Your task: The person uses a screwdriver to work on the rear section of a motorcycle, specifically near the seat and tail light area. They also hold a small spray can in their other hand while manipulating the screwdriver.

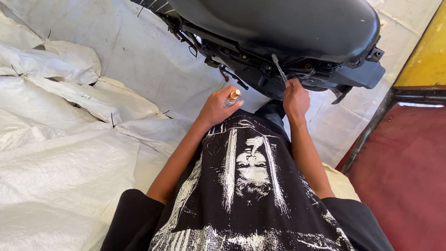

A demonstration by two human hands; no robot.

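your left hand [219, 106] is closing around a small orange-capped bottle [233, 97], only the cap and a bit of clear neck showing past your fingers; the rest of it is hidden in your grip, so its shape is hard to tell. it is sitting just in front of your chest, below the scooter's underside and apart from it.

your right hand [295, 98] is gripping a thin metal tool [280, 68], shaft angling up and to the left into the exposed frame parts [260, 72] beneath the black seat [275, 14]. the tool's tip is getting lost among dark parts there; you cannot make out what it is touching. its handle is covered by your fist.

the scooter [346, 71] is running off the top edge, front end cut away, only the seat and rear tail piece in view. your black printed shirt [249, 198] is blocking your lap and legs. white woven sacking [44, 142] is lying creased on the left. a red panel [422, 180] and a yellow panel [445, 42] are standing on the right, both cropped by the frame.
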